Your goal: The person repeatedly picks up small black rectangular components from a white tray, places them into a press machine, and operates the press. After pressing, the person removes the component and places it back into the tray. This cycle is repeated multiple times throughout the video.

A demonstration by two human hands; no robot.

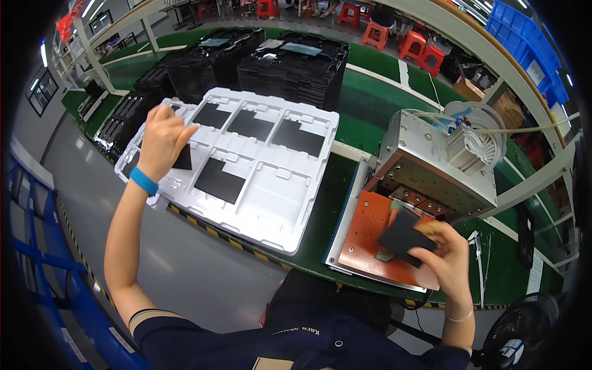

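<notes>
Left hand [161,140] pinching a black sheet [183,158] over the near-left pocket of the white tray [271,209], right hand [447,256] gripping a dark panel [404,237] above the orange plate [370,228]: best lowered flat, edges squared to the pocket.

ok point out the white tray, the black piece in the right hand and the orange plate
white tray [280,209], head view, bare empty pocket near its front right corner
black piece [401,237], head view, middle of its flat face
orange plate [364,237], head view, bare left part of its top
</notes>
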